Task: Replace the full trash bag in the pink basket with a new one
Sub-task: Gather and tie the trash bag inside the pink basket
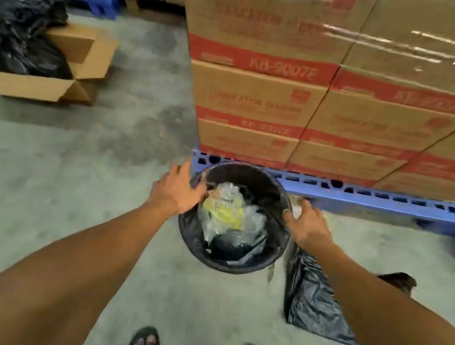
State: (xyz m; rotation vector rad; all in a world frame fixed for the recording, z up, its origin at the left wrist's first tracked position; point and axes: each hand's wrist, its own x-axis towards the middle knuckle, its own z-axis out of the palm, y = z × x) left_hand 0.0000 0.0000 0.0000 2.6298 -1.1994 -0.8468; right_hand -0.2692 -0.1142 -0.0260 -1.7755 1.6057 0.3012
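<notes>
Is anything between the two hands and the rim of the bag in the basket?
Nothing visible. The left hand and right hand are already at opposite sides of the full trash bag rim; only loose plastic waste lies inside, between them.

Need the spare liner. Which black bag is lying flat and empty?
The flat black bag on the floor right of the basket; the other bags bulge in the cardboard box.

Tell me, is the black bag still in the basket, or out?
In. The black bag still lines the basket, its edge over the rim, with clear plastic waste inside. Both hands are at the rim.
</notes>
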